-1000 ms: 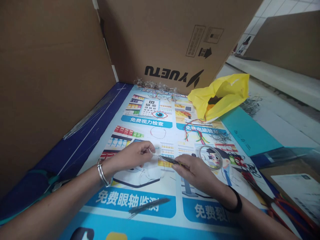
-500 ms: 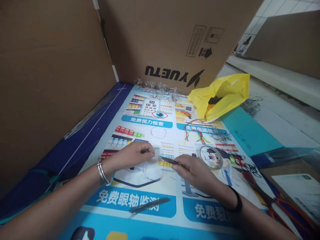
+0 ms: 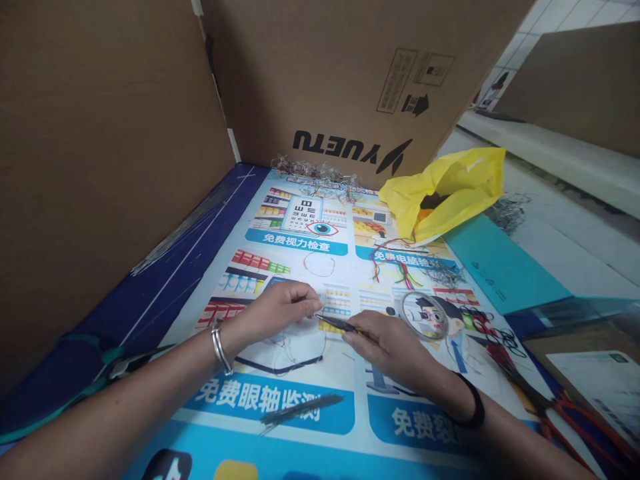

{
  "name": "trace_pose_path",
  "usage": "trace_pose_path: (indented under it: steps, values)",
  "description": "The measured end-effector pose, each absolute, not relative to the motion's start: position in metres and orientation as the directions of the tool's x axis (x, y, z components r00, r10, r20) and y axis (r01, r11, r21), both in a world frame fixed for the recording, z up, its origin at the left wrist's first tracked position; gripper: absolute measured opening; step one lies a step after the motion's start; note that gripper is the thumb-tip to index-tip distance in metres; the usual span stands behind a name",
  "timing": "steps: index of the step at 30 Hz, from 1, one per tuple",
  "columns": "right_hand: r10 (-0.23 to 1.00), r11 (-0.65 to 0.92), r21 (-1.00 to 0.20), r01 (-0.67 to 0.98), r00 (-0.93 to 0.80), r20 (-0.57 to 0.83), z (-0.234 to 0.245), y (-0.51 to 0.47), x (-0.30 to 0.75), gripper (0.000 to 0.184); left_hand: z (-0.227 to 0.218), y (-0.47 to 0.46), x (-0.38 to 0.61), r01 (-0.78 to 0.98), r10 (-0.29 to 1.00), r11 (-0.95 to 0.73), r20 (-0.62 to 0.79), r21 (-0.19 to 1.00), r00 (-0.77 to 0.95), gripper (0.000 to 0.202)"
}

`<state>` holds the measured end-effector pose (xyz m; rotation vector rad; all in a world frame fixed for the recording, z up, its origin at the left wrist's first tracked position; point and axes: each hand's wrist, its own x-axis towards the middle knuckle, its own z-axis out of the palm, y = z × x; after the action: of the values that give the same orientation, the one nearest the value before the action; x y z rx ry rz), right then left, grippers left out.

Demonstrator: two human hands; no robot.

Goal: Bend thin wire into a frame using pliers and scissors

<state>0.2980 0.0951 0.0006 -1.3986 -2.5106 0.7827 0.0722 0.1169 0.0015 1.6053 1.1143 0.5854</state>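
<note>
My left hand [image 3: 283, 305] is closed in a pinch on a thin wire, which hangs below the fingers as a faint loop [image 3: 325, 347]. In my right hand [image 3: 383, 339] is a pair of needle-nose pliers [image 3: 335, 323], pointing left. Their tip meets the left fingertips, and whether the jaws hold the wire is too small to tell. Nearer to me lies a bundle of short dark wires [image 3: 303, 411]. A thin wire ring [image 3: 319, 265] rests on the printed poster [image 3: 345, 373] beyond my left hand.
Cardboard walls [image 3: 280, 80] stand left and behind. At the back are tangled wire pieces [image 3: 315, 172] and a yellow bag [image 3: 450, 193] with coloured cords [image 3: 407, 273]. A roll of clear tape [image 3: 424, 316] and red-handled scissors [image 3: 555, 407] lie right; teal-handled scissors [image 3: 103, 373] lie left.
My left hand has moved slightly right, up to the tip of the pliers. My right hand has hardly moved. The view has shifted a little.
</note>
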Motion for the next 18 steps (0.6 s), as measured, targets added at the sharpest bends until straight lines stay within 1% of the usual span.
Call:
trace_pose_path:
  steps: [5,10,13,18]
  values:
    - [0.825,0.430,-0.519,0.739,-0.555,-0.106,0.0006,0.0945,0.2982,0.025,-0.0017,0.1158,0.0738,0.344,0.886,-0.013,-0.148,0.939,0.440,0.024]
    - [0.829,0.408,-0.537,0.738,-0.546,-0.120,0.0046,0.0964,0.3042,0.025,0.0007,0.1164,0.0720,0.334,0.904,0.027,-0.166,0.942,0.394,0.022]
    - [0.826,0.407,-0.535,0.740,-0.549,-0.130,0.0075,0.0969,0.3067,0.025,-0.0001,0.1172,0.0711,0.333,0.916,0.022,-0.152,0.943,0.371,0.021]
    - [0.815,0.441,-0.504,0.743,-0.566,-0.121,0.0094,0.0944,0.3049,0.025,-0.0012,0.1169,0.0716,0.324,0.923,-0.001,-0.124,0.946,0.365,0.021]
